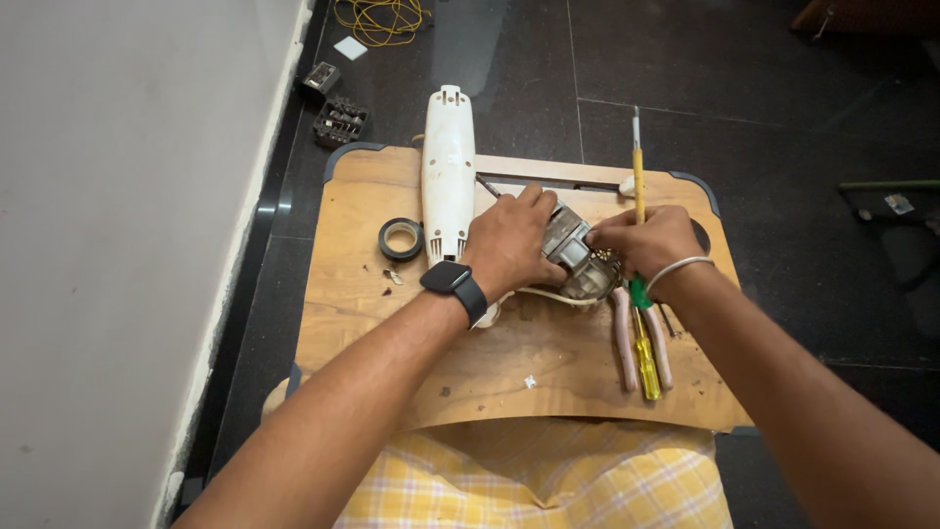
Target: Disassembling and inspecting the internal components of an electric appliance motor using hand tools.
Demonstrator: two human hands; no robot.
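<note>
- Looking down from the head camera, a small grey metal motor block [576,257] sits near the middle of a wooden counter [411,362], caught between both hands.
- Left hand [511,240], with a black smartwatch [454,284] on its wrist, lies over the block's left side, fingers curled down and closed around it.
- Right hand [646,238], a silver bangle [676,266] at the wrist, presses on the block's right side with fingertips pinched together at its edge; what they pinch is too small to tell.
- The two hands are close together, the block filling the gap between them.
- A white plastic housing [447,171] lies lengthwise just left of the left hand, with a roll of black tape [400,238] further left.
- One yellow screwdriver [637,167] points away beyond the right hand; pink-handled pliers [624,338] and a second yellow-and-green screwdriver [643,343] lie under the right wrist.
- Small black parts [340,120] rest on the dark floor [764,98] beyond the counter.
</note>
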